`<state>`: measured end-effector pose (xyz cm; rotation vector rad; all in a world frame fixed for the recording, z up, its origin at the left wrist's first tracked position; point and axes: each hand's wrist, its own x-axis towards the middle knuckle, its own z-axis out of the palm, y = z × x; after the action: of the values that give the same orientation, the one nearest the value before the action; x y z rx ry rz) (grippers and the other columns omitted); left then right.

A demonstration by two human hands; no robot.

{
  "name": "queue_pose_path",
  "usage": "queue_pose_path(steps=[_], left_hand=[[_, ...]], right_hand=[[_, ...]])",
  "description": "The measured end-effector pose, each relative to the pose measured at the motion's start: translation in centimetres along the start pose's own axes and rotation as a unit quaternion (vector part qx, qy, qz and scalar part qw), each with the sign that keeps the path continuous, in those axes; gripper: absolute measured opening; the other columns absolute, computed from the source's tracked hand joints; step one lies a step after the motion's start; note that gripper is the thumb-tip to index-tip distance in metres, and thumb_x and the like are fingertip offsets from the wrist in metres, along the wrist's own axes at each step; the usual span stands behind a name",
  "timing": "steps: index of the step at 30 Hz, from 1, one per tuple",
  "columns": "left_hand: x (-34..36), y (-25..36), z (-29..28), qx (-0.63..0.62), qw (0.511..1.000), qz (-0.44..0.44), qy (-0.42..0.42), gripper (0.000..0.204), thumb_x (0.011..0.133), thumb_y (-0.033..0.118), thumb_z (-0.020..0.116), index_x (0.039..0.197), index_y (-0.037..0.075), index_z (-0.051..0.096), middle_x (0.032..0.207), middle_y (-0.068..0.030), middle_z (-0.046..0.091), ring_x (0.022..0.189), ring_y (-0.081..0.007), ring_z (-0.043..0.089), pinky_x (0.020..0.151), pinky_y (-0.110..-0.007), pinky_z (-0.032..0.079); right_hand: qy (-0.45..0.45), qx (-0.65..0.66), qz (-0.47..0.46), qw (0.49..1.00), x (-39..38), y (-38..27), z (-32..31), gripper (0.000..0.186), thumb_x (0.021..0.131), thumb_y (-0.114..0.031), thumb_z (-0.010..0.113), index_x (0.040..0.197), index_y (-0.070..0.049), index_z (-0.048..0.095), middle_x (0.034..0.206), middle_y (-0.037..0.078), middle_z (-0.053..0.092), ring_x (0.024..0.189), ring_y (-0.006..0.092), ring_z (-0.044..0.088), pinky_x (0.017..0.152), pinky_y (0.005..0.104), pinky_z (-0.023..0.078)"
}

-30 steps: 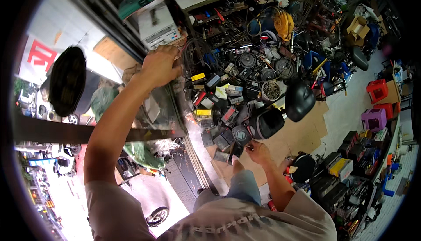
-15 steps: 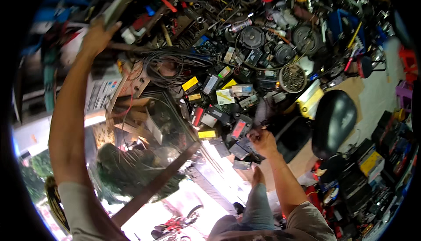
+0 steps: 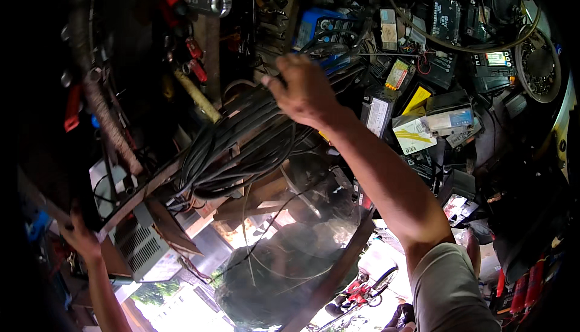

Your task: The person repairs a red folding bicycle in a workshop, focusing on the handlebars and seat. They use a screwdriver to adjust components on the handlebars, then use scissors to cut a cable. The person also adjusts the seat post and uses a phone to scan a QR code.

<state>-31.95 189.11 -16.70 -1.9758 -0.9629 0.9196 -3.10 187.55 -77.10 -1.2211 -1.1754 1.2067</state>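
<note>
My right hand (image 3: 302, 90) reaches over a coil of black cable (image 3: 241, 141), its fingers bent and its thumb apart. I see nothing held in it, though its far side is hidden. At the lower left, in dim light, my left hand (image 3: 81, 236) grips the edge of a dark board (image 3: 45, 202), thumb apart from the fingers. Beyond the cable lie a yellow-handled tool (image 3: 196, 95), red-handled tools (image 3: 194, 59) and a silver and black flashlight (image 3: 208, 3).
Small boxed batteries (image 3: 377, 114) and a white and yellow box (image 3: 414, 134) crowd the right side. A round tub of small metal parts (image 3: 538, 66) stands farther right. Below the cable are a grey vented case (image 3: 140, 244) and a glass panel (image 3: 284, 265) with a brown frame bar (image 3: 332, 271).
My right hand has left the batteries and crossed left and upward to the black cable. The view has swung left and closer, so my left hand now appears at the lower left.
</note>
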Motion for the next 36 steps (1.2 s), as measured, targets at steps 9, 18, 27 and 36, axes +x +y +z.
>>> queue_pose_path(steps=[9,18,27,36], left_hand=[[-2.2,0.3,-1.4,0.082,0.995,0.051,-0.04,0.07,0.091,0.034,0.078,0.152,0.016,0.048,0.144,-0.019,0.058,0.115,-0.0529,0.06,0.1,-0.058,0.046],[-0.7,5.6,-3.4,-0.077,0.987,-0.132,-0.055,0.06,0.097,0.029,0.072,0.149,0.01,0.049,0.14,-0.0292,0.051,0.126,-0.0484,0.054,0.104,-0.05,0.047],[1.2,10.4,-4.0,-0.265,0.899,-0.346,-0.042,0.085,0.095,0.042,0.074,0.148,-0.012,0.035,0.141,-0.0251,0.049,0.126,-0.033,0.051,0.11,-0.044,0.039],[2.9,11.1,-4.5,-0.211,0.939,-0.271,-0.031,0.095,0.091,0.047,0.077,0.148,-0.015,0.034,0.145,-0.0363,0.043,0.134,-0.046,0.047,0.114,-0.054,0.033]], right_hand=[[-0.154,-0.089,0.037,0.983,4.0,0.1,4.0,0.027,0.091,-0.026,0.068,0.092,0.001,0.071,0.088,0.021,0.071,0.088,0.0392,0.069,0.09,0.0438,0.055],[-0.128,-0.234,-0.08,0.96,17.0,-0.8,11.8,0.026,0.088,-0.025,0.067,0.104,-0.005,0.07,0.103,0.02,0.069,0.099,0.0391,0.066,0.093,0.0457,0.053],[-0.185,-0.224,-0.061,0.955,19.6,-2.4,11.8,0.04,0.084,-0.026,0.069,0.119,-0.008,0.063,0.119,0.022,0.064,0.114,0.0413,0.06,0.101,0.0486,0.048],[-0.222,-0.206,-0.053,0.951,19.7,-3.6,10.7,0.058,0.081,-0.026,0.071,0.135,-0.01,0.057,0.136,0.024,0.058,0.128,0.0435,0.054,0.108,0.0516,0.044]])
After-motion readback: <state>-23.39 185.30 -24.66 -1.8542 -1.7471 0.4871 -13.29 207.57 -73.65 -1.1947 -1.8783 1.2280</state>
